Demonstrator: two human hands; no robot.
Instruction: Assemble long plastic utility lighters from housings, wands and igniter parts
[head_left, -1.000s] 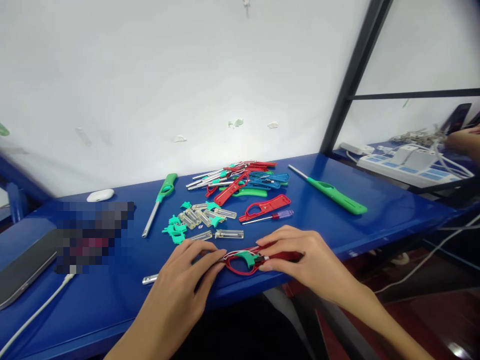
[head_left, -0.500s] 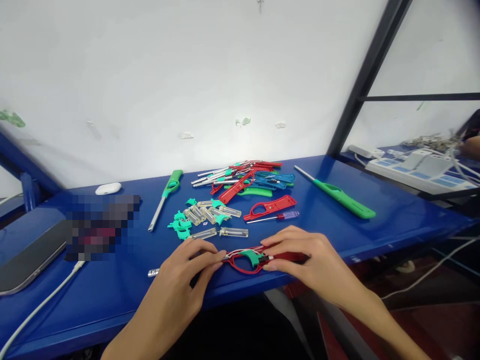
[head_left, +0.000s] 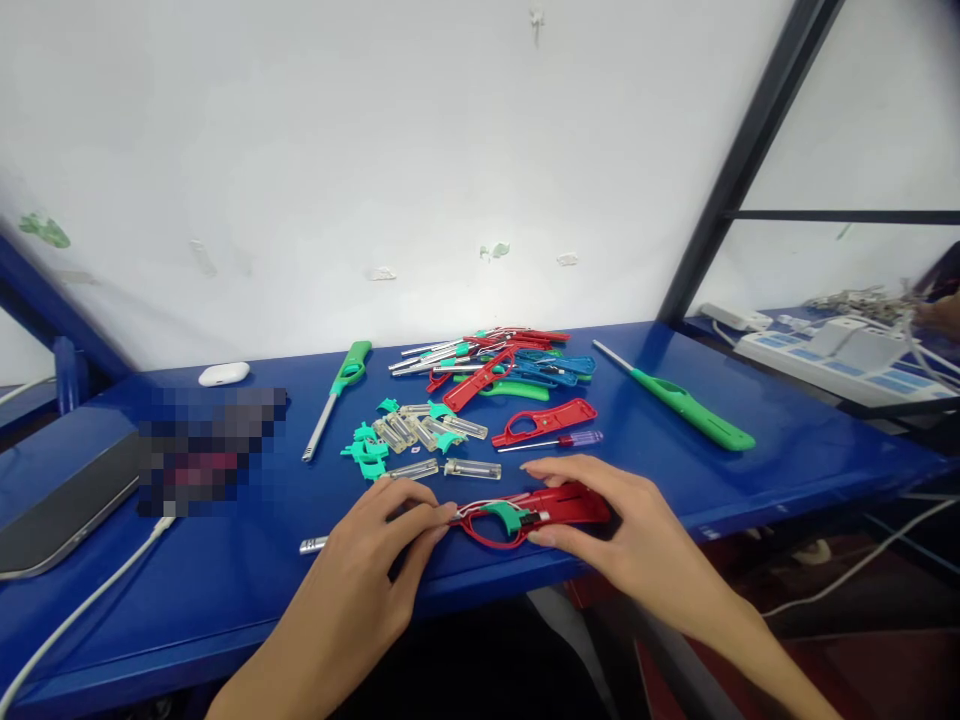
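A red gas lighter half-shell (head_left: 559, 505) lies near the table's front edge, its inside facing up, with a green trigger (head_left: 510, 515) and thin white wires in it. My left hand (head_left: 382, 550) pinches the lighter at the neck; its metal tube passes beneath the hand and the tip (head_left: 313, 545) shows at the left. Around the handle end, my right hand (head_left: 622, 510) has thumb and fingers apart, the thumb by the lower edge and the fingers raised above the upper edge. Behind the hands lie clear fuel tanks (head_left: 472, 469) and loose green triggers (head_left: 367, 450).
A screwdriver (head_left: 551, 441) lies beside another red half-shell (head_left: 551, 418). Farther back is a pile of red and blue lighter parts (head_left: 510, 365). Green lighters lie left (head_left: 337, 395) and right (head_left: 686, 400). A grey speaker (head_left: 71, 500) and white case (head_left: 223, 374) are at left.
The fingers of my right hand have lifted off the lighter and spread, uncovering the red handle. My left hand keeps its pinch. The view has shifted slightly.
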